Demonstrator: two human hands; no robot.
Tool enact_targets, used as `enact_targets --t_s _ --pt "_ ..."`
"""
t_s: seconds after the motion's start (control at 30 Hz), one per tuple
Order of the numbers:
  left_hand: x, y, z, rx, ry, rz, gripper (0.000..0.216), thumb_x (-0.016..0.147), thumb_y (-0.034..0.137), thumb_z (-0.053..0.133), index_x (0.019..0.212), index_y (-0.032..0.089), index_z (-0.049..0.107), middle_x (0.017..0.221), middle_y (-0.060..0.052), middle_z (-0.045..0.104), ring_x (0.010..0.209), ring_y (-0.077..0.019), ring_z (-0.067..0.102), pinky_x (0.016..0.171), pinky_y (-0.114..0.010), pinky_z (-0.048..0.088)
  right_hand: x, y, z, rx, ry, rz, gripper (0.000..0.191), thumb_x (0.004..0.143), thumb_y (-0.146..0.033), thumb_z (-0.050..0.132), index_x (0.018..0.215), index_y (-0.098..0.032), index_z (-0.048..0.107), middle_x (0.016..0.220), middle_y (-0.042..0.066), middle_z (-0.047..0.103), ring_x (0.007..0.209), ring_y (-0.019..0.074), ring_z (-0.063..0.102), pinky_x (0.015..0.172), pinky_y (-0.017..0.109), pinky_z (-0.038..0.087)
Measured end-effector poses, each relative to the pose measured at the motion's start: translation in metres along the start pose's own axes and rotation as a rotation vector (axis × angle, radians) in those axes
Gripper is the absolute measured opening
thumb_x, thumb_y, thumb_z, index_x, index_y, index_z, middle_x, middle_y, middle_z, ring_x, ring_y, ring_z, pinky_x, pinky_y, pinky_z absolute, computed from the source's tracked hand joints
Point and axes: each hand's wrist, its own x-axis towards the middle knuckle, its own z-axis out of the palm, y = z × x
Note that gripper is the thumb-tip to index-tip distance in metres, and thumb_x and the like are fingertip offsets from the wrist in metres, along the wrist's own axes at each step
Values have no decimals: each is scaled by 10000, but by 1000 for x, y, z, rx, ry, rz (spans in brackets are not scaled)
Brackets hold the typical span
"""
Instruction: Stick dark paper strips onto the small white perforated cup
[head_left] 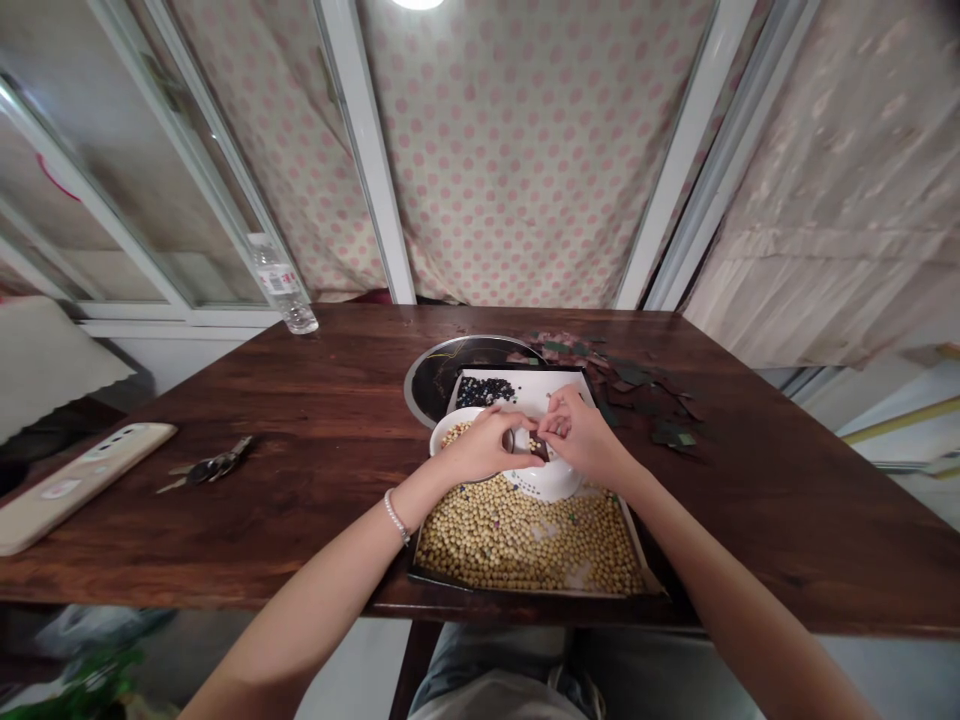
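Note:
My left hand grips a small dark brown card by its edge, with a few pale beads on its face. Closed in a pinch, my right hand meets the card's upper right side; whatever its fingertips hold is too small to make out. Both hands are above a shallow box with a white inside. Gold beads cover its near part, and black beads lie in its far left corner. Two white bowls, a left one with beads and a right one, sit partly hidden beneath my hands.
Dark green and brown cards lie scattered beyond the box to the right. A round dark plate is set behind it. To the left are keys, a phone and a water bottle on the wooden table.

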Motion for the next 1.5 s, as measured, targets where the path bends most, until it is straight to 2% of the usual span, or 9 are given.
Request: enact_targets --t_s 0.23,0.5,0.73,0.87,1.0,1.1,1.37,1.5 --pt "0 0 0 10 -3 -11 360 695 344 746 1000 191 630 1137 -64 661 1045 -221 589 1075 -483 219 -5 -10 -8 -8 -170 -58 267 717 -94 522 869 -234 353 710 -17 621 634 142 593 627 283 463" --pt "1 2 -1 67 -10 -15 372 713 364 733 1020 181 626 820 6 680 790 -177 606 1036 -464 276 -1 -15 -4 -144 -86 -143 252 692 -26 466 816 -232 390 693 -24 558 626 140 538 598 261 421" --pt "0 1 0 12 -5 -7 386 703 325 746 1045 204 615 1097 -45 679 985 -209 605 1075 -475 218 0 -10 -4 -141 -41 -110 238 699 -43 487 805 -232 390 683 -24 572 609 139 546 593 261 422" --pt "0 0 -1 16 -6 -11 373 706 341 740 1027 197 617 1075 -46 682 931 -205 612 1063 -484 228 -3 -12 -5 -46 -115 -94 252 705 -51 492 831 -231 369 670 -28 581 567 128 532 566 254 423" --pt "0 0 -1 47 -6 11 313 713 354 732 955 182 633 887 -11 692 821 -186 607 1028 -466 279 -5 -15 -6 -10 -211 -114 225 731 -80 507 849 -227 385 706 -16 586 588 127 533 569 253 423" --pt "1 0 0 57 4 15 330 708 364 736 963 182 634 811 3 677 794 -183 604 1008 -459 306 -3 -14 -7 -43 -182 -117 203 728 -62 487 820 -223 403 681 -22 554 599 128 527 571 250 412" --pt "1 0 0 26 3 9 385 701 336 746 1036 194 620 1016 -36 695 925 -200 618 1059 -475 245 1 -4 -4 -125 -58 -93 200 711 -56 500 786 -222 417 666 -32 534 602 132 521 586 256 393" --pt "1 1 -1 18 -4 4 355 707 326 742 1020 201 632 1038 -39 694 911 -193 620 1059 -469 246 2 -4 -2 -127 -28 -80 197 708 -55 495 778 -223 422 693 -21 572 636 142 542 604 260 398"
